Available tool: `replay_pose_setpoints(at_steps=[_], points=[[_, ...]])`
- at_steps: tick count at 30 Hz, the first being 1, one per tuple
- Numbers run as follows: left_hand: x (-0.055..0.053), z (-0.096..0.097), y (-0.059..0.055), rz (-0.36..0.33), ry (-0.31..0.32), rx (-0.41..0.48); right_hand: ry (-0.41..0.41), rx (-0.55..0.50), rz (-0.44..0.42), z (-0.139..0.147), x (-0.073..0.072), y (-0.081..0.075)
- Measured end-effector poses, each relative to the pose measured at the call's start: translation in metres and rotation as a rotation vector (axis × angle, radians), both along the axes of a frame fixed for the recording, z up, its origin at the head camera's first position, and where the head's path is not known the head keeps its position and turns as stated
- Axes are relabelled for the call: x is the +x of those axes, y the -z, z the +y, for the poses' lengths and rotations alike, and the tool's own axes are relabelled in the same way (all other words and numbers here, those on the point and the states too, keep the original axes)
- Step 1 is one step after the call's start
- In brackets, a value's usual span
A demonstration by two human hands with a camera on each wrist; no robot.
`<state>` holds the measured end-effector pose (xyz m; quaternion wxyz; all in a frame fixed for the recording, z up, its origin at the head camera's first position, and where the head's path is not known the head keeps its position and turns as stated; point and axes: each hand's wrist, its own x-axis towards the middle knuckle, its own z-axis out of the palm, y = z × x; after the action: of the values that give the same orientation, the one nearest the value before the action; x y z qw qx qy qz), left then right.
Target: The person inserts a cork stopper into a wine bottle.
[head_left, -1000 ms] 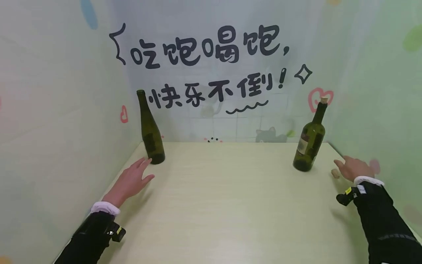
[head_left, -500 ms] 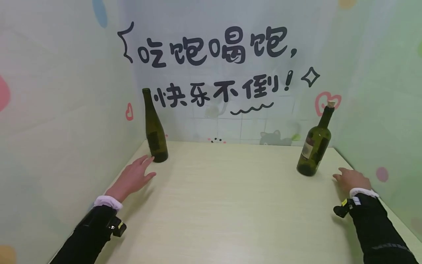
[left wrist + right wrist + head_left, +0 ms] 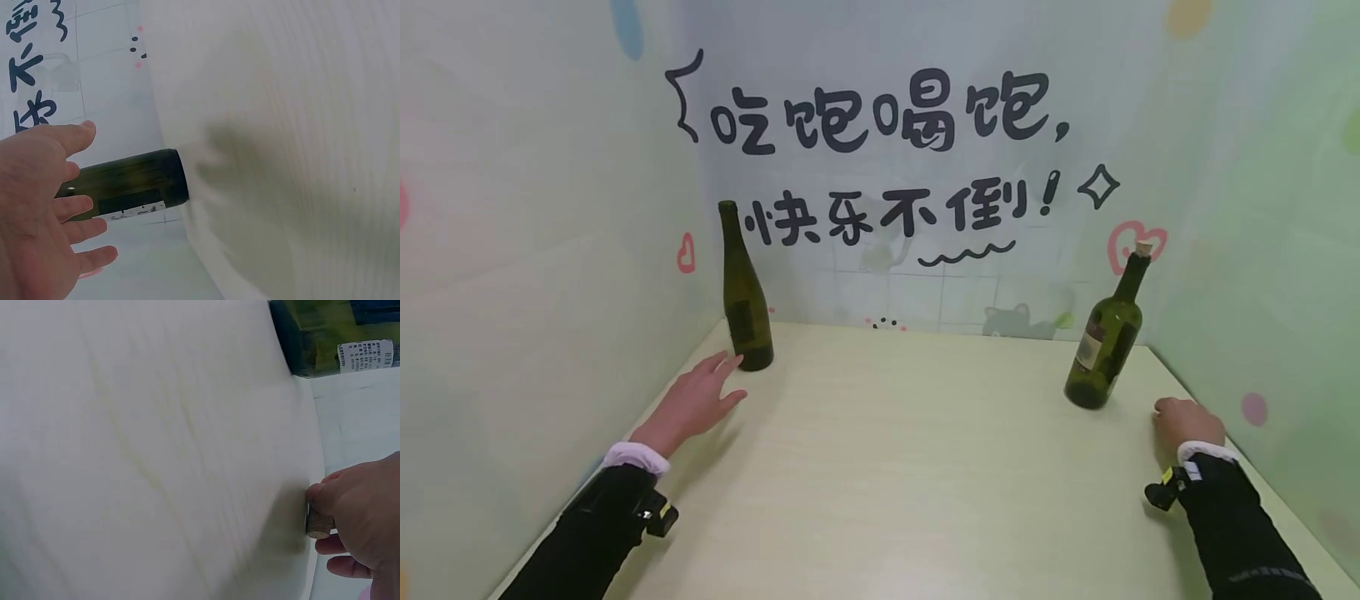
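A tall green glass bottle without a stopper stands upright at the table's back left. My left hand hovers just in front of it, fingers spread and loosely bent, holding nothing; the left wrist view has the bottle's base past the hand. On the right stands a shorter green wine bottle with a pale label and a cork stopper in its mouth. To the right of that bottle, my right hand is low at the table's edge. In the right wrist view its thumb and fingers pinch a loose cork.
The light wooden table runs between printed cloth walls. A left wall and a right wall stand close beside the arms. Behind the bottles, the back wall carries large black lettering.
My right hand has come down over the loose cork, visible a second ago beside it, and its fingers have closed in on it. The left hand holds nearly still; the head view shifts slightly.
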<state>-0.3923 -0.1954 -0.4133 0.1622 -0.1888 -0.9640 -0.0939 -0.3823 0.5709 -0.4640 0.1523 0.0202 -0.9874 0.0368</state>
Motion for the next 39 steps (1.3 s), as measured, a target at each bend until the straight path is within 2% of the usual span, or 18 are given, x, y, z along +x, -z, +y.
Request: replay_pose_setpoints(at_steps=[8,11,15,22,29,39], points=[[0.0,-0.001,0.0,0.014,-0.003,0.032,-0.001,-0.02,-0.003,-0.006,0.008,-0.008],[-0.001,-0.003,-0.002,0.017,-0.027,0.053,0.004,-0.062,0.012,-0.006,0.008,-0.011],[-0.002,-0.006,-0.004,0.014,-0.059,0.086,-0.005,-0.16,0.074,-0.012,0.01,-0.016],[-0.003,-0.008,-0.006,0.008,-0.063,0.129,-0.053,-0.276,0.187,-0.037,0.024,-0.027],[-0.006,-0.011,-0.003,-0.017,-0.07,0.165,-0.068,-0.324,0.218,-0.064,0.03,-0.038],[-0.01,-0.016,-0.011,-0.073,-0.114,0.246,-0.16,-0.323,0.252,-0.108,0.04,-0.048]])
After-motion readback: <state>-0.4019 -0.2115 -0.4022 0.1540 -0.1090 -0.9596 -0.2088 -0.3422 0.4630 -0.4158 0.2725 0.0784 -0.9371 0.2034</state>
